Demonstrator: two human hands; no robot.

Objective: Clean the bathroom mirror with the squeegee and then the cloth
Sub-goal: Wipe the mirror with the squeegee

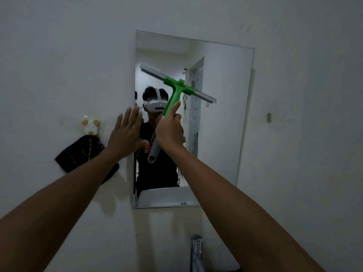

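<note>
Two bare arms reach up from 7 and 5 o'clock toward a mirror fixed to a white wall. Right hand is wrapped around the squeegee, fist closed on the handle, thumb laid up along the green shaft. Grey handle end sticks out below the fist toward 7 o'clock. Blade runs tilted, high end toward 10 o'clock, low end toward 4 o'clock, across the upper middle of the glass; contact with the glass cannot be confirmed. Left hand is flat and spread, holding nothing, fingers pointing to 1 o'clock; fingertips lie over the mirror's left edge, palm over the wall just beside it. Hands near each other, not touching.

Dark cloth hangs on the wall at 9 o'clock of the mirror, from a small pale animal-shaped hook; left forearm crosses in front of its lower part. Small grey wall fitting at 3 o'clock, well apart from the mirror. Metal tap at 6 o'clock, below the mirror. Reflection shows a person in dark clothing wearing a white headset.
</note>
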